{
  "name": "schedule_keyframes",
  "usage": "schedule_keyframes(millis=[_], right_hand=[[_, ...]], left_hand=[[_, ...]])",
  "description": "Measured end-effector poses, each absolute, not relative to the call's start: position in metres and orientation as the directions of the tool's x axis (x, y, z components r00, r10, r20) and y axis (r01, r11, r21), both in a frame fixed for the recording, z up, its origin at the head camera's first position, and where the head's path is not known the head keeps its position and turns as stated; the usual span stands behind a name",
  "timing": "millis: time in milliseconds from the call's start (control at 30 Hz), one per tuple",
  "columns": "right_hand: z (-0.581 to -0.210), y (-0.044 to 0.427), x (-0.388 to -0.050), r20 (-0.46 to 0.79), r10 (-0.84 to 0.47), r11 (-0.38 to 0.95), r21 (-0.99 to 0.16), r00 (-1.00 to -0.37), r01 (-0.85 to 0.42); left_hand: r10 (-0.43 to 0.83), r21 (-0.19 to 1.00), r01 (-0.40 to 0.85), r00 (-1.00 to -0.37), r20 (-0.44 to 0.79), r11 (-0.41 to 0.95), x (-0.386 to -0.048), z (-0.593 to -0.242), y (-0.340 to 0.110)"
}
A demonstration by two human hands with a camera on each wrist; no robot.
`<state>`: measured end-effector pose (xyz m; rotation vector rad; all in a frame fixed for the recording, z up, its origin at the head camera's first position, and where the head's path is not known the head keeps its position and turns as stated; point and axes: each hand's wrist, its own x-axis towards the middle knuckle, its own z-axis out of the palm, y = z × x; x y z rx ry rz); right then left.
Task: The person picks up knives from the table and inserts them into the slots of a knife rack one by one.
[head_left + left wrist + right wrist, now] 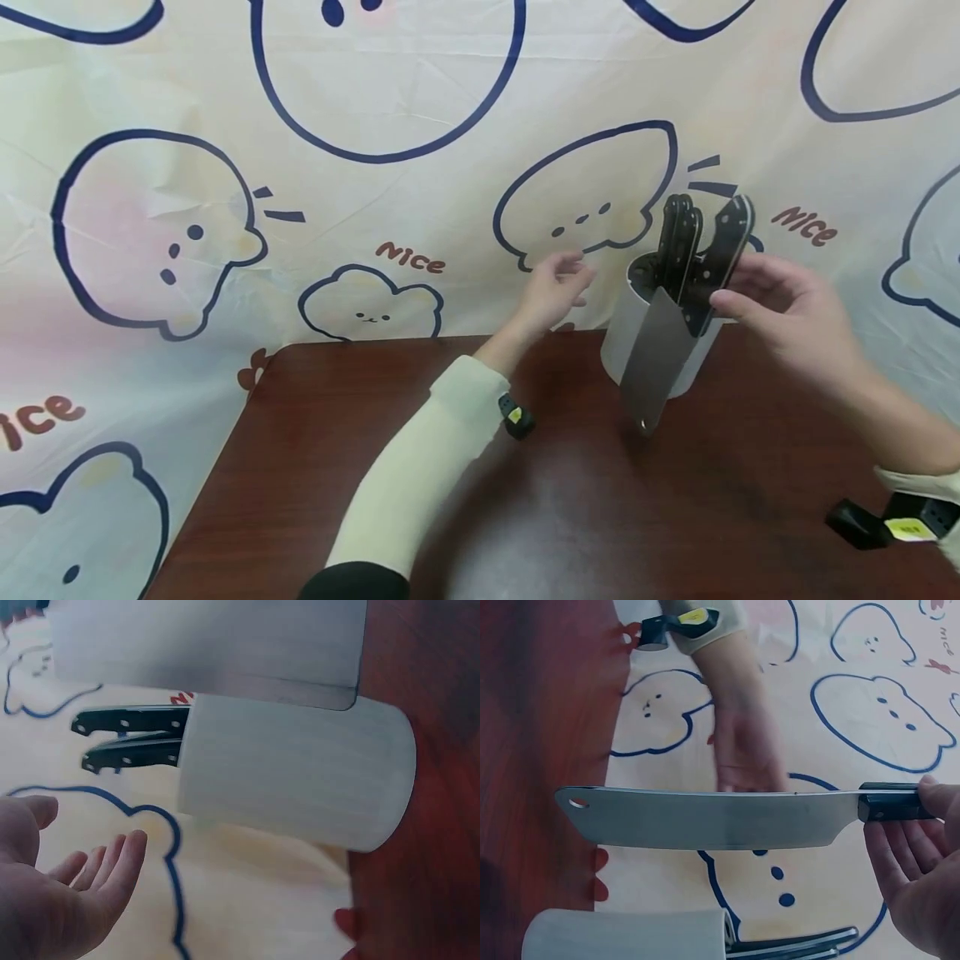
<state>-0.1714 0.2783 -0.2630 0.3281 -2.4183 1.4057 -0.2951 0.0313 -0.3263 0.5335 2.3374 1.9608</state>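
My right hand (798,312) pinches the black riveted handle of a cleaver (654,358) between thumb and fingers. Its broad blade points down in front of a white cylindrical knife holder (617,337), and the right wrist view shows a small hole near the blade's end. Several black-handled knives (678,242) stand in the holder, handles up. To the left of the holder, my left hand (553,290) hovers with relaxed fingers and holds nothing. In the left wrist view, a gap lies between that hand (82,892) and the knife handles (135,750).
The holder stands near the back edge of a dark reddish-brown table (562,500). Behind the table hangs a pale cloth (390,208) with blue cartoon outlines. Each wrist wears a small black camera (516,417).
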Motion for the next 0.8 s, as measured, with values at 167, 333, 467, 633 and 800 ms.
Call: schedule_keyframes(millis=[167, 333, 467, 633, 800], right_hand=[[-0.264, 0.292, -0.166, 0.381, 0.019, 0.523, -0.792, -0.924, -0.315], [-0.260, 0.302, -0.163, 0.397, 0.051, 0.555, -0.774, -0.916, -0.305], [-0.256, 0.311, -0.164, 0.417, 0.079, 0.564, -0.767, -0.906, -0.304], [-0.249, 0.325, -0.172, 0.457, 0.045, 0.448, -0.804, -0.888, -0.391], [-0.243, 0.341, -0.182, 0.516, -0.014, 0.173, -0.842, -0.856, -0.511]], left_hand=[[0.264, 0.981, 0.140, -0.959, 0.102, 0.131, -0.302, -0.340, 0.050], [0.238, 0.985, 0.090, -0.970, 0.054, 0.147, -0.304, -0.350, 0.073], [0.215, 0.983, 0.039, -0.977, -0.001, 0.181, -0.305, -0.359, 0.089], [0.195, 0.982, 0.023, -0.981, -0.015, 0.190, -0.303, -0.366, 0.103], [0.179, 0.981, 0.062, -0.983, 0.029, 0.183, -0.302, -0.370, 0.113]])
